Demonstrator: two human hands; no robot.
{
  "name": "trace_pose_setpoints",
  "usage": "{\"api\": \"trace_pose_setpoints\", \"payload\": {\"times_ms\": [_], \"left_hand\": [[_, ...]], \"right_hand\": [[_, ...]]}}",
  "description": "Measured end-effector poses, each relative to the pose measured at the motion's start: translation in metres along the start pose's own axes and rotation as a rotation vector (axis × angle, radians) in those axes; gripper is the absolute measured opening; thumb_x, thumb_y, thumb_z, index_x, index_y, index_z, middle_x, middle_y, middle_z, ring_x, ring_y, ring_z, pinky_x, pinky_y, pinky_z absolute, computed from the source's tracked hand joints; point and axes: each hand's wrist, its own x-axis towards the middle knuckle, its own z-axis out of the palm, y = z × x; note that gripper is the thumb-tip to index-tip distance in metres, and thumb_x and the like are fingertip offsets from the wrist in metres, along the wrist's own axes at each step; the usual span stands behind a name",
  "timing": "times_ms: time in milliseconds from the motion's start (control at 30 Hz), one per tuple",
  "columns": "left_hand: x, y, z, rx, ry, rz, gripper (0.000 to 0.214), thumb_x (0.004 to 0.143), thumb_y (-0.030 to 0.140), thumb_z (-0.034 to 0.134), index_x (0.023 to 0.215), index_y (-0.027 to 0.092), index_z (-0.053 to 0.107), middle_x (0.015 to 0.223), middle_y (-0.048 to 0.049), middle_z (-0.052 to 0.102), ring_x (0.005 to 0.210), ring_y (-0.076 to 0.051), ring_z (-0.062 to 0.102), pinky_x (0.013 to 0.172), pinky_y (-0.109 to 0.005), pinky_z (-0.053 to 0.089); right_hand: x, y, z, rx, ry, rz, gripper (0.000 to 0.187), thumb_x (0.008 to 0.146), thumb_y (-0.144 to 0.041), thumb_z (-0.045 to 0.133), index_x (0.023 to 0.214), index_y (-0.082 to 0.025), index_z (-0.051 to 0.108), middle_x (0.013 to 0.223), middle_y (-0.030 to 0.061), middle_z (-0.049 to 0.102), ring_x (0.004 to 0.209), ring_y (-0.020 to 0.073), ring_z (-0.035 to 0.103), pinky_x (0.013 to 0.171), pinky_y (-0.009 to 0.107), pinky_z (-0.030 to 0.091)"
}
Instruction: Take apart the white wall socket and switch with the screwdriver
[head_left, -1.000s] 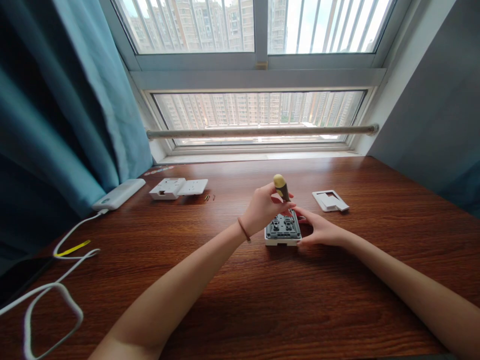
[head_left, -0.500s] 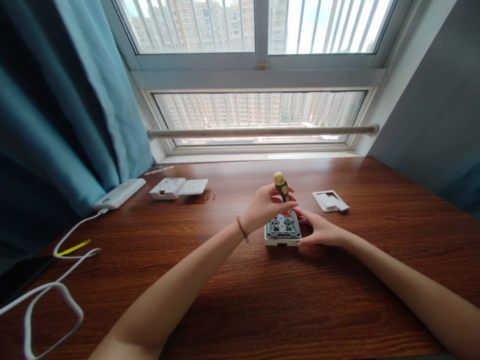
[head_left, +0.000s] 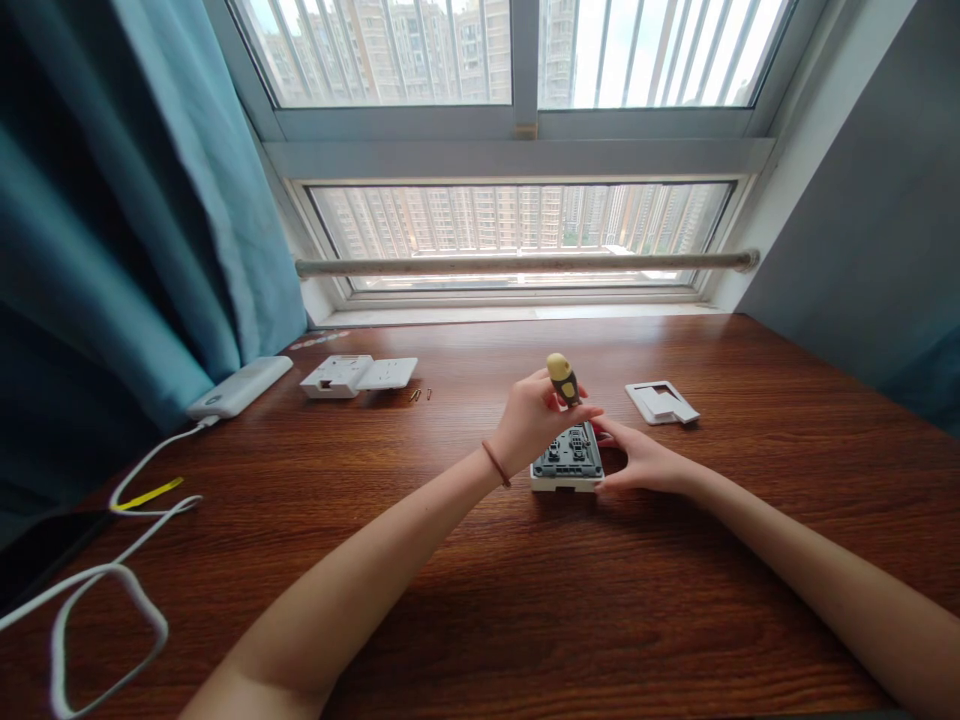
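My left hand [head_left: 536, 413] grips a screwdriver [head_left: 562, 378] with a yellow and black handle, held nearly upright. Its shaft and tip are hidden behind my fingers, above a wall switch [head_left: 568, 458] with a grey inner mechanism and a white base box. My right hand [head_left: 636, 455] wraps round the right side of the switch, thumb near the front corner and fingers at the back, steadying it on the table. To the right lies a white switch cover [head_left: 661, 403] with a rocker plate resting across it.
At the back left stand a white box [head_left: 336, 377] and a white plate [head_left: 388, 374] leaning on it. Several small brass screws [head_left: 416, 395] lie nearby. A white power bank [head_left: 241, 388] with a white cable [head_left: 154, 467] is by the blue curtain [head_left: 247, 250]. The window is behind the table.
My left hand and the screwdriver handle have dropped slightly, and my wrist has turned and shifted right. My right hand and the switch have stayed in place.
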Motion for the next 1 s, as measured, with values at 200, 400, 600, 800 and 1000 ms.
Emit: {"api": "trace_pose_setpoints", "payload": {"times_ms": [200, 400, 600, 800, 1000], "left_hand": [[0.0, 0.006, -0.001, -0.391, -0.179, -0.241, 0.029, 0.069, 0.022, 0.067, 0.095, 0.011, 0.059, 0.077, -0.0041, 0.063, 0.043, -0.006, 0.053, 0.044, -0.02, 0.046], [0.006, 0.015, -0.017, -0.564, -0.346, -0.296, 0.026, 0.069, 0.011, 0.063, 0.094, 0.01, 0.056, 0.089, -0.0085, 0.064, 0.063, -0.011, 0.063, 0.059, -0.024, 0.053], [0.007, 0.008, -0.016, -0.382, -0.323, -0.254, 0.021, 0.069, 0.019, 0.065, 0.088, 0.01, 0.061, 0.081, -0.0056, 0.065, 0.06, -0.011, 0.062, 0.057, -0.024, 0.051], [0.0, -0.001, -0.001, 0.019, -0.029, -0.028, 0.022, 0.065, 0.035, 0.071, 0.07, 0.013, 0.067, 0.066, -0.0032, 0.066, 0.057, -0.011, 0.056, 0.053, -0.022, 0.044], [-0.002, -0.001, 0.002, -0.039, 0.011, -0.031, 0.025, 0.066, 0.038, 0.07, 0.062, 0.014, 0.064, 0.061, -0.0023, 0.064, 0.056, -0.012, 0.055, 0.052, -0.022, 0.042]], "right_hand": [[0.0, 0.0, 0.0, -0.004, 0.01, 0.003, 0.089, 0.062, -0.03, 0.077, 0.137, -0.025, 0.029, 0.137, 0.0113, 0.038, 0.12, 0.0299, 0.043, 0.1, 0.048, 0.037], [0.0, 0.001, -0.001, 0.024, -0.006, 0.015, 0.09, 0.061, -0.03, 0.077, 0.137, -0.024, 0.028, 0.136, 0.011, 0.039, 0.119, 0.0289, 0.044, 0.101, 0.047, 0.036], [-0.001, 0.002, -0.001, 0.019, -0.001, 0.025, 0.091, 0.061, -0.029, 0.077, 0.137, -0.025, 0.027, 0.136, 0.0109, 0.04, 0.118, 0.0283, 0.045, 0.1, 0.047, 0.037], [-0.001, 0.002, -0.001, -0.002, 0.01, -0.011, 0.089, 0.061, -0.03, 0.077, 0.136, -0.025, 0.03, 0.134, 0.0106, 0.042, 0.119, 0.0293, 0.045, 0.099, 0.048, 0.037], [-0.001, 0.002, -0.001, 0.003, 0.008, 0.011, 0.09, 0.06, -0.03, 0.078, 0.136, -0.025, 0.03, 0.135, 0.0103, 0.041, 0.118, 0.0293, 0.045, 0.1, 0.048, 0.036]]}}
